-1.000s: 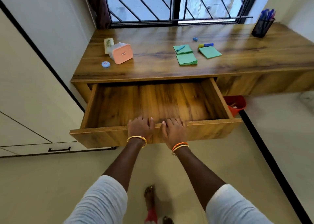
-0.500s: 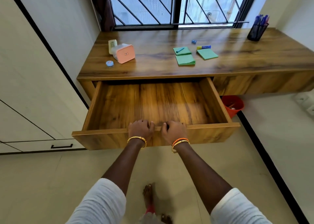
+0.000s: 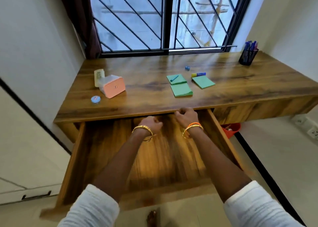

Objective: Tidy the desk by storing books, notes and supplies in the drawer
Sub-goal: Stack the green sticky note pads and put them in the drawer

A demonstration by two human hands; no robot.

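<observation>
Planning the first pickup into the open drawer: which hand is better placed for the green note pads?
Right. The right hand is at the desk edge, almost directly below the green note pads; the left hand sits lower, further left, over the drawer.

Barred window (image 3: 165,18), red bin (image 3: 231,129), wall sockets (image 3: 308,126)

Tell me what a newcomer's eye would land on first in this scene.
The wide-open wooden drawer fills the foreground, with nothing visible inside, and both arms reach across it: the left hand and right hand sit loosely curled near the desk's front edge. Next come the three green note pads mid-desk, bright against the dark wood. The pink-lidded box lies on its side at the left.
</observation>
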